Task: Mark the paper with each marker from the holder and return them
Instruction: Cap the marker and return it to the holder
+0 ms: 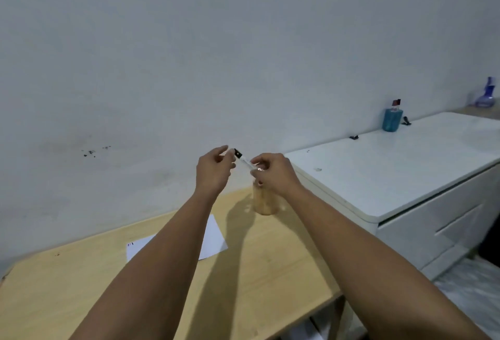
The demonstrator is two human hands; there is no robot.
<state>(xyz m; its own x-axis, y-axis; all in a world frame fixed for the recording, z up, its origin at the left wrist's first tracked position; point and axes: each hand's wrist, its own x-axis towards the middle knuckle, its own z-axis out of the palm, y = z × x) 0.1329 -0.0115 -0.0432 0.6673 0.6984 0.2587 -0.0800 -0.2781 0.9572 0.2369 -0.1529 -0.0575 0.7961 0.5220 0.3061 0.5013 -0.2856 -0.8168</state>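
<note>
left hand [213, 170]: bare, no ring | right hand [273, 173]: bare | forearms: bare, sleeveless

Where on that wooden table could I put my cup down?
The wooden table is bare in front of the holder, right of the paper, and at the near left corner. It is crowded around the holder, where both hands work a marker.

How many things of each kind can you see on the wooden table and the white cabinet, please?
Marker, held above the holder: 1
Holder: 1
Paper: 1
Blue bottle on the cabinet: 1
Total: 4
</note>
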